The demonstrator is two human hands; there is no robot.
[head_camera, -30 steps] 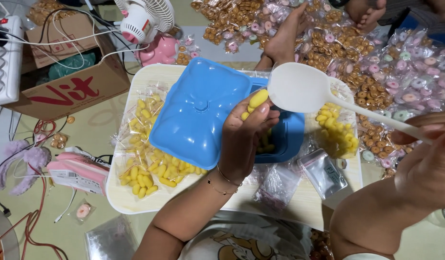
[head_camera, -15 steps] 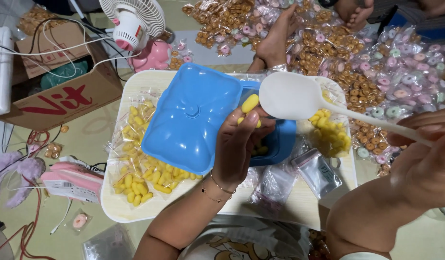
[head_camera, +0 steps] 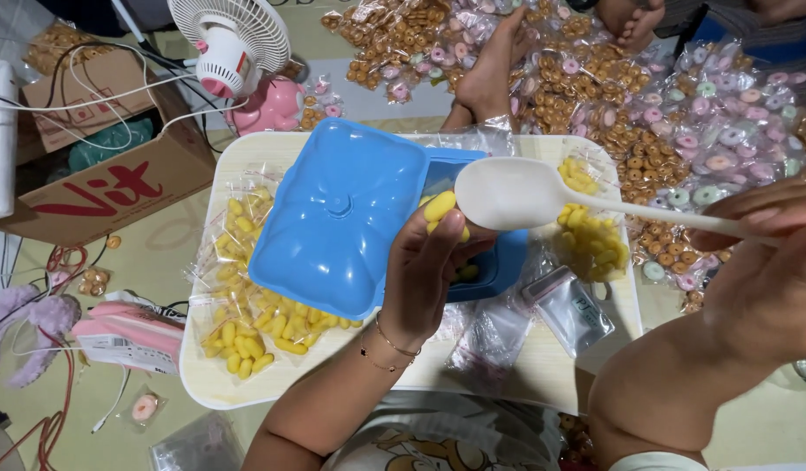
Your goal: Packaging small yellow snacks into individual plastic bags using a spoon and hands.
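My left hand (head_camera: 429,266) is raised over the cream tray (head_camera: 202,384) and pinches yellow oval candies (head_camera: 440,208) between fingers and thumb, possibly inside a clear bag. My right hand (head_camera: 769,253) grips the handle of a white plastic spoon (head_camera: 508,194), whose bowl hovers just right of the left hand's fingertips. Under both sits a blue plastic box (head_camera: 499,262) holding more yellow candies, with its blue lid (head_camera: 333,218) tilted against it on the left.
Filled clear bags of yellow candies (head_camera: 246,323) lie on the tray's left, another pile (head_camera: 590,231) on its right, and empty bags (head_camera: 577,310) near the front. Behind lie piles of packed ring snacks (head_camera: 682,113), another person's feet (head_camera: 490,74), a small fan (head_camera: 233,39) and a cardboard box (head_camera: 106,187).
The spoon and my left hand have drawn closer together over the blue box. The view has shifted slightly, with the tray lower in frame.
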